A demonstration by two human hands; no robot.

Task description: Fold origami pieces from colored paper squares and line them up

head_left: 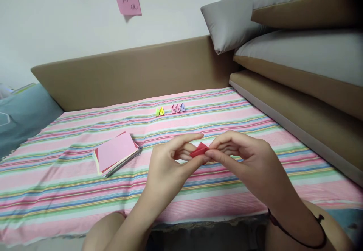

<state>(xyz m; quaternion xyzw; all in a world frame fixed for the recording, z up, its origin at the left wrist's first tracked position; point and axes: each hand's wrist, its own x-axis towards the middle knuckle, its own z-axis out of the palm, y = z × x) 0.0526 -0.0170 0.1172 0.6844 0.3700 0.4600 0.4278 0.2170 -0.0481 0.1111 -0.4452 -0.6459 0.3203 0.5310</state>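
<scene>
Fingers of left hand and right hand pinching red folded paper; striped sheet beneath, white wall behind

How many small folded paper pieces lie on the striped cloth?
5, in a far row: green piece, yellow piece, two pink pieces, purple piece. Some may be hidden.

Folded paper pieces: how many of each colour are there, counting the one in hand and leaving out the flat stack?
green piece: 1
yellow piece: 1
pink pieces: 2
purple piece: 1
red piece, pinched between left hand and right hand: 1
Total: 6
</scene>
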